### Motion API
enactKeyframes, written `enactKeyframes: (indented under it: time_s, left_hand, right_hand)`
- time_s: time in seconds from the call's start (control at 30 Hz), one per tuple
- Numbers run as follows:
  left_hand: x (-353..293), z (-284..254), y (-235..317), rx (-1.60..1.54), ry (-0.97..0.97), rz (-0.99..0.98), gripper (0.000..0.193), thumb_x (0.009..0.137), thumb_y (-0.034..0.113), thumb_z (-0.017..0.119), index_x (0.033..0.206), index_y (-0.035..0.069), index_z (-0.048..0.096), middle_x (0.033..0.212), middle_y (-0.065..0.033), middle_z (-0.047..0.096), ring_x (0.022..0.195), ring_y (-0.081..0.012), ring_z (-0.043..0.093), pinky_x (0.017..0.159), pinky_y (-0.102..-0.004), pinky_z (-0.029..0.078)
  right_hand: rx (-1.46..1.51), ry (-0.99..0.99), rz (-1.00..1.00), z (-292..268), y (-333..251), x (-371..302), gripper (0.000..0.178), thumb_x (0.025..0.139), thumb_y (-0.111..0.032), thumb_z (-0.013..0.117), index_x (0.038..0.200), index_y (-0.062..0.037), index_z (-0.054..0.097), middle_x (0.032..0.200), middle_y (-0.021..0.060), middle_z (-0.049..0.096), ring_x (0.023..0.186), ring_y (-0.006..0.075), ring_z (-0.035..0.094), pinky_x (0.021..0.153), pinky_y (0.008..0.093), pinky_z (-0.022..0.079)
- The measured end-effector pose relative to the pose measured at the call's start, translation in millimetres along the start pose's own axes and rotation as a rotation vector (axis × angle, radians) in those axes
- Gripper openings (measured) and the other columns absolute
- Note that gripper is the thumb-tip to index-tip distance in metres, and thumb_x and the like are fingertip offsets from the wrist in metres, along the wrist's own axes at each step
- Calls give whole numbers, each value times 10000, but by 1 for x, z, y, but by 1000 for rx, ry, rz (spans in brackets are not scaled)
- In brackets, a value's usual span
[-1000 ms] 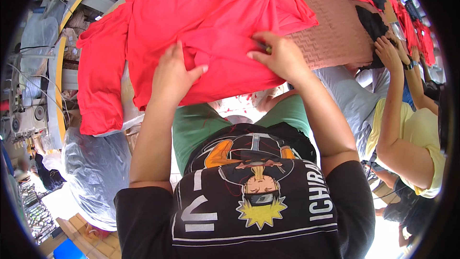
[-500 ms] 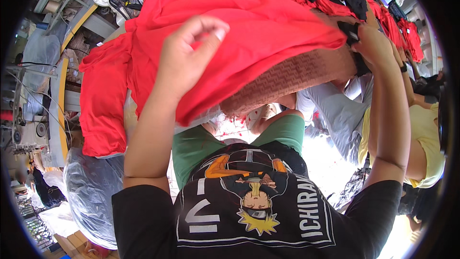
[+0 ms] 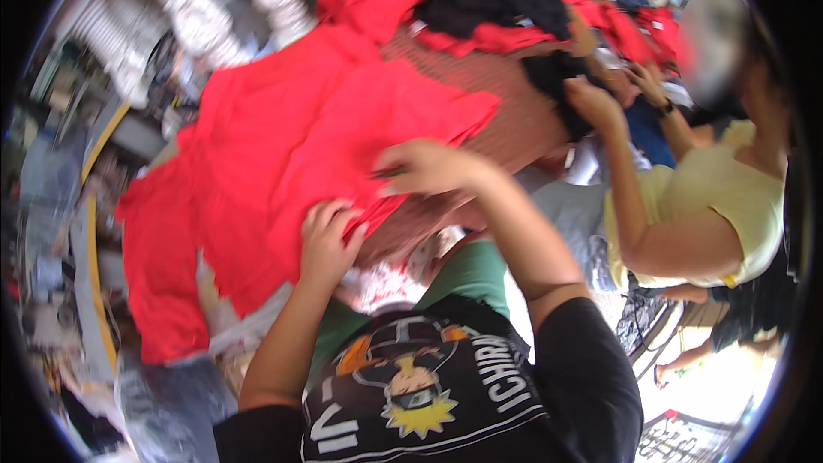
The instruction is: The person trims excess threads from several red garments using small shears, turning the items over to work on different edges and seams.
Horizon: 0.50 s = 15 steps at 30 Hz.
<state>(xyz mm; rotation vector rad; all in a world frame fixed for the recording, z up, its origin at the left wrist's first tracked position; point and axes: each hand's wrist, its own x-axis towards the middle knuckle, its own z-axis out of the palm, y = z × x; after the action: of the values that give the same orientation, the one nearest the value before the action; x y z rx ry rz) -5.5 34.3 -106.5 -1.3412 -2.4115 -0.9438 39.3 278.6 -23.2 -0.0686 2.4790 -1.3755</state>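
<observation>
Cloth (image 3: 266, 141), red, spread at left over the brown padded surface (image 3: 514, 111), presumably for flat support, its near edge seemingly pinched by the left hand (image 3: 327, 244) as steadying, right hand (image 3: 433, 168) farther right, fingers closed round a small dark tool (image 3: 392, 173).

Top: your black T-shirt (image 3: 591, 394), short black sleeves (image 3: 561, 302) | Print: your chest carries a cartoon figure (image 3: 417, 386) with spiky yellow hair (image 3: 418, 416), dark headband, orange patches | Markings: bold white lettering (image 3: 334, 444) flanks it | Legs: your green shorts (image 3: 471, 279)
</observation>
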Motion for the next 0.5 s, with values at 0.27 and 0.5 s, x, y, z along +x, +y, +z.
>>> enactKeyframes:
  time_s: [0.27, 0.5]
  left_hand:
    - [5, 1, 3, -41, -24, -30, 164, 809, 151, 689, 968, 110, 687, 1128, -36, 599, 1098, -272, 528, 928, -414, 415]
    - [2, 2, -6, -24, -67, 24, 241, 789, 211, 705, 1007, 121, 658, 1132, -36, 573, 1102, -287, 507, 922, -425, 419]
  right_hand:
    - [-767, 907, -342, 30, -4, 48, 257, 799, -202, 674, 1000, -44, 653, 852, 214, 663, 807, 330, 646, 775, 445, 513]
    - [-396, -388, -86, 79, 63, -54, 280, 791, -253, 600, 938, -36, 698, 874, 192, 679, 791, 355, 644, 726, 457, 493]
